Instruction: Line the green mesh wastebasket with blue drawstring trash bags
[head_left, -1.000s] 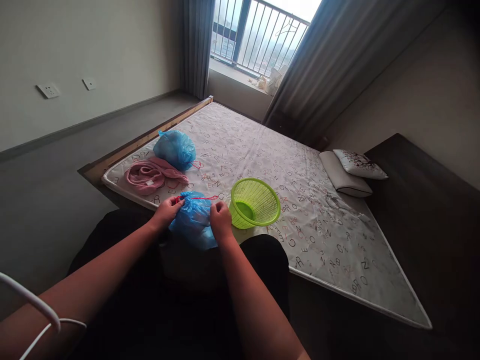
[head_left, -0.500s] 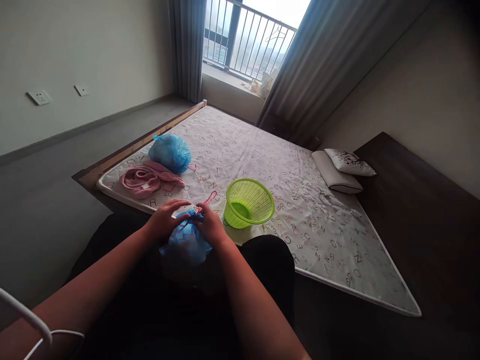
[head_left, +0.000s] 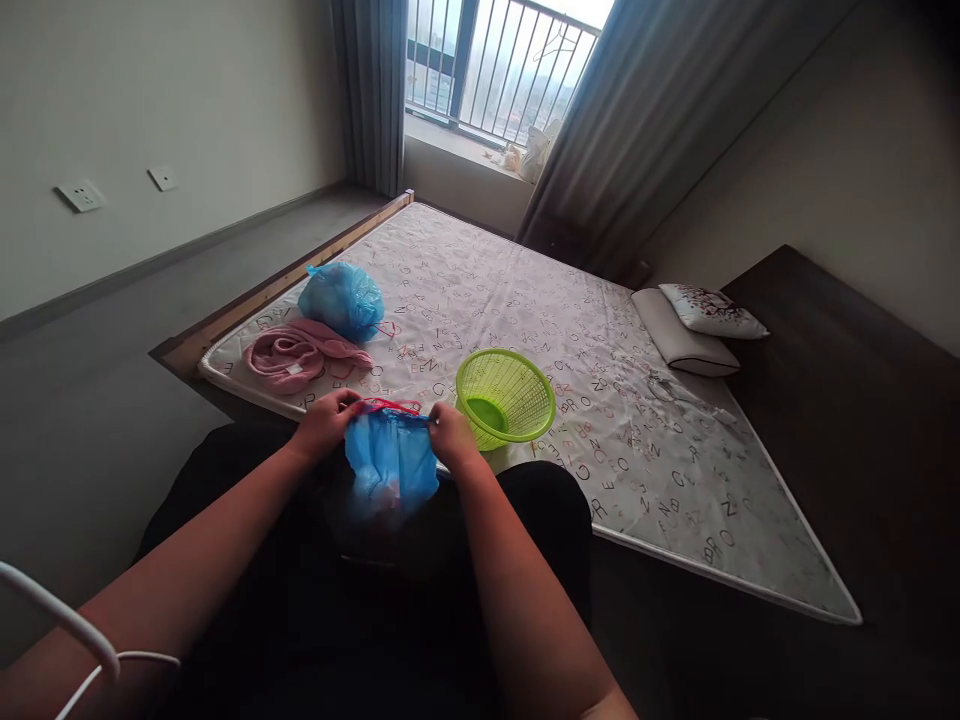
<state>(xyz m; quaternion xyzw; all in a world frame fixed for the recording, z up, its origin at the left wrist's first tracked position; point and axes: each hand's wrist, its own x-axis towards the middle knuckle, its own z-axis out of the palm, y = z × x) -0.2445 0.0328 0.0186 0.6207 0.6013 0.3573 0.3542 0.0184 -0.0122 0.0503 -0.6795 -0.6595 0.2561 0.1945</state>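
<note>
A blue plastic bag [head_left: 391, 455] with a red drawstring [head_left: 390, 406] hangs over my lap, its top edge stretched between my two hands. My left hand [head_left: 324, 420] pinches the left end of the rim. At the right end, my right hand [head_left: 452, 437] grips the bag. The lower part is blurred against dark clothing, so its contents cannot be made out. Just past my right hand a lime-green plastic basket [head_left: 506, 398] stands on the mattress, with nothing seen inside.
On the letter-patterned mattress [head_left: 637, 450] lie a full blue bag [head_left: 343, 300] and a rolled pink cloth [head_left: 289, 358] at the left. A patterned pillow [head_left: 712, 310] rests on a beige one [head_left: 679, 340] at the right. A white cable [head_left: 67, 615] crosses the lower left.
My hands have moved apart, pulling the bunched bag's rim wide. The red drawstring now runs along the rim instead of sticking up from it.
</note>
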